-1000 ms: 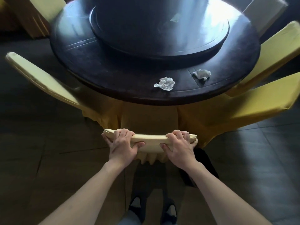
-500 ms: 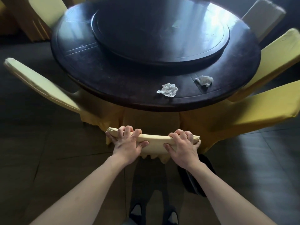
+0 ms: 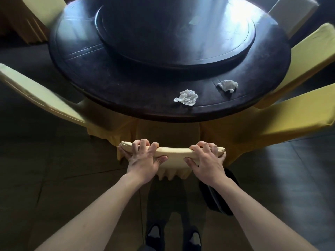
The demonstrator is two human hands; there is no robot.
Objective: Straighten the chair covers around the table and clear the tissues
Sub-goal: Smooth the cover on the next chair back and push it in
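Head view: yellow chair cover on the nearest chair, just below the near table edge; its top edge runs left-right, long axis horizontal, and the hem hangs in folds below. Left hand grips the left end of that edge, fingers curled over the top, thumb underneath. Right hand grips the right end the same way. Round dark table carries a raised turntable. Two crumpled white tissues on the table's near rim: near tissue centre-right, far tissue right of it, apart. More covered chairs left and right. No readable writing.
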